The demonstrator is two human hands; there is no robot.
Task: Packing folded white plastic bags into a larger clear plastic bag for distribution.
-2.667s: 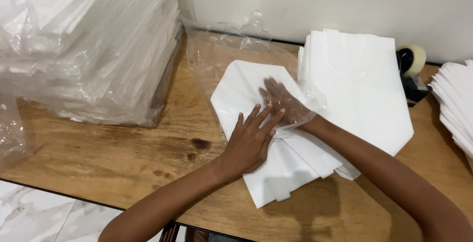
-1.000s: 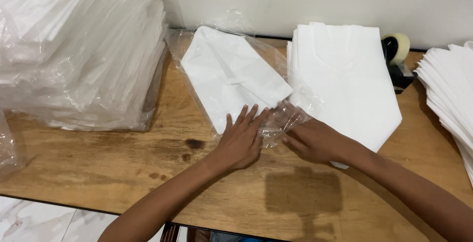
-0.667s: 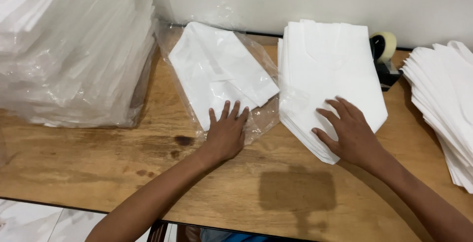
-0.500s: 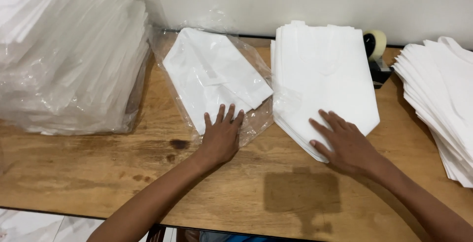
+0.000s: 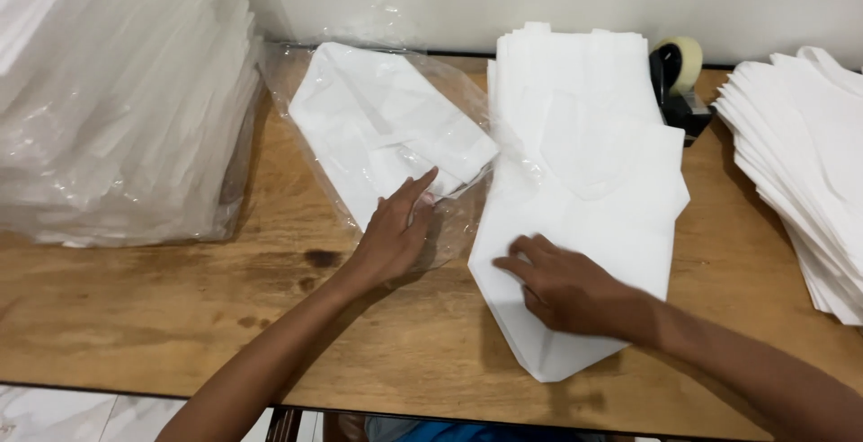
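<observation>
My left hand (image 5: 394, 237) lies flat, fingers loose, on the clear bag's (image 5: 467, 217) open edge, folded white cloth (image 5: 387, 127) just beyond the fingertips. My right hand (image 5: 564, 287) presses open-palmed on the white stack (image 5: 593, 145), gripping nothing.

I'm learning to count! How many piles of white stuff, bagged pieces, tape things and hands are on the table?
Piles of white pieces: 3
Single bagged white piece: 1
Tape dispenser: 1
Hands: 2, left hand, right hand
Total: 7
</observation>
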